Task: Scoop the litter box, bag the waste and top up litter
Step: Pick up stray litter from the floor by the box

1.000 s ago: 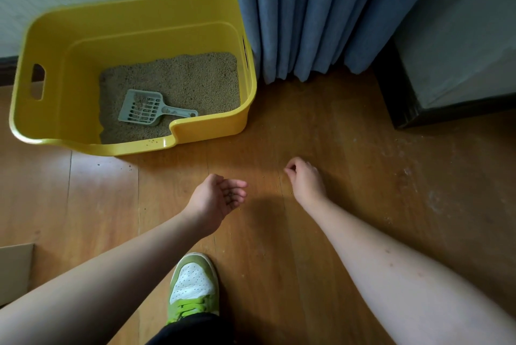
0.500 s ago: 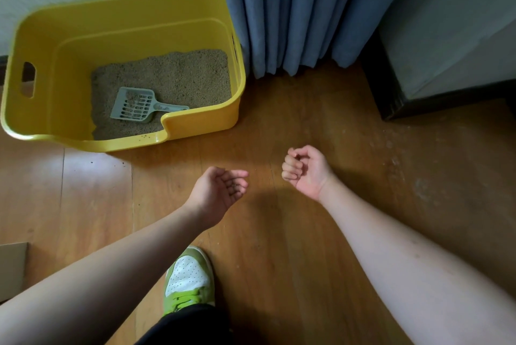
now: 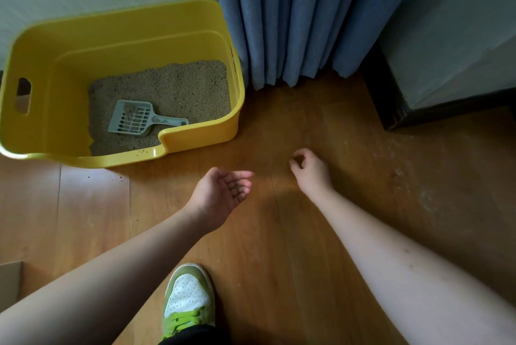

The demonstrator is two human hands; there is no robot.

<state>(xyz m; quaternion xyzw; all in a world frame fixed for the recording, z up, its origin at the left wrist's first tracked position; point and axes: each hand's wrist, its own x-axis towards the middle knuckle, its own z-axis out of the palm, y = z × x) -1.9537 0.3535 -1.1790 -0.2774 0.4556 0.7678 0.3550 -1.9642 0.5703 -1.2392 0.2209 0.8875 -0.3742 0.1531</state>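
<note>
The yellow litter box [image 3: 69, 45] stands on the wood floor at the upper left, with tan litter [image 3: 181, 87] covering its bottom. A grey slotted scoop [image 3: 134, 118] lies on the litter, handle pointing right. My left hand [image 3: 215, 196] hovers over the floor in front of the box, palm up and cupped, with a few dark litter grains [image 3: 237, 186] on its fingers. My right hand [image 3: 312, 171] is down at the floor to the right, fingers curled, thumb and forefinger close together. Whether a grain sits between them is too small to tell.
Stray grains [image 3: 120, 178] lie on the floor by the box's front edge and on its rim. A blue curtain [image 3: 293, 23] hangs right of the box. A dark-based cabinet [image 3: 446, 37] stands at the upper right. My green shoe [image 3: 188, 297] and a cardboard corner [image 3: 9, 280] are near.
My right hand was turned up beside the left hand half a second ago; it has turned over and gone back down to the floor. The left hand stays cupped.
</note>
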